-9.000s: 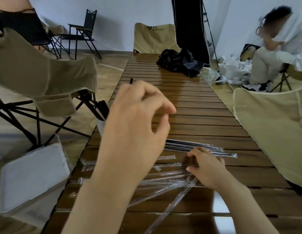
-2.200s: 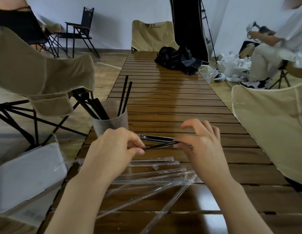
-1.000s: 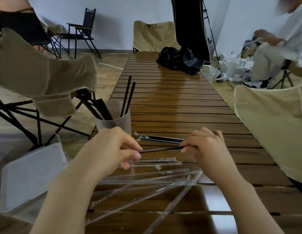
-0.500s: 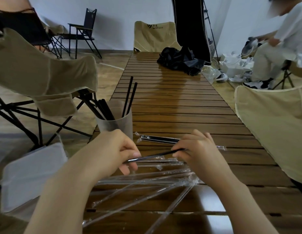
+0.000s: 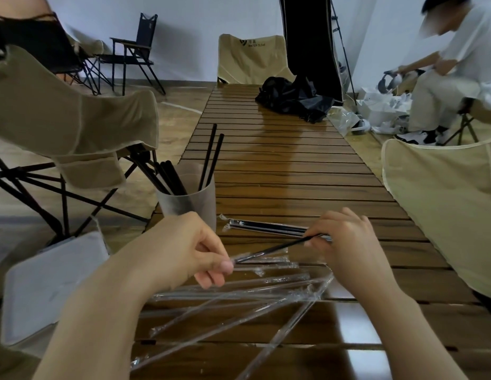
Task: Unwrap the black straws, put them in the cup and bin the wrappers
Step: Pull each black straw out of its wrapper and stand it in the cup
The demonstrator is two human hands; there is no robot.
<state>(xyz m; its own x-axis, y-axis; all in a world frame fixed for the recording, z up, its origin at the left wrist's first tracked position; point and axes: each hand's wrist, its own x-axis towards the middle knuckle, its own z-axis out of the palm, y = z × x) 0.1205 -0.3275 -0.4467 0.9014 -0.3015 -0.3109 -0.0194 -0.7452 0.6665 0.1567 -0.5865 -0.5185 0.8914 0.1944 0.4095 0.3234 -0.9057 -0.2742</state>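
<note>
Pinching one black straw (image 5: pixel 277 247) at both ends: left hand (image 5: pixel 184 250) fingers (image 5: pixel 225 266) clamped on the near end, right hand (image 5: pixel 346 248) fingers (image 5: pixel 311 237) clamped on the far end. Cannot tell whether a film sleeve covers any of it, though a crinkled bit of clear wrap seems to sit right at the left fingertips.

Just beyond the left knuckles, the cup (image 5: pixel 188 204) with several bare straws already leaning in it, near the worktop (image 5: pixel 280 171) edge. Beyond the right fingertips, a few wrapped straws (image 5: pixel 266 227) lying flat, waiting. Beneath and nearer than both hands, a fan of empty wrappers (image 5: pixel 239 297), none binned yet. Left of the left wrist and below worktop level, a white lidded bin (image 5: pixel 47 281), by the look of it.

Risks from here, as judgement:
- Swinging the straw over to the cup could clip the leaning straws or tip the light cup off the close edge.
- Pulling apart too hard could bend the thin straw or let it spring from one pinch.
- Dragging a forearm through the loose wrappers could sweep them to the floor.
- Thin, clingy film could stick to the fingertips and ride into the cup.
</note>
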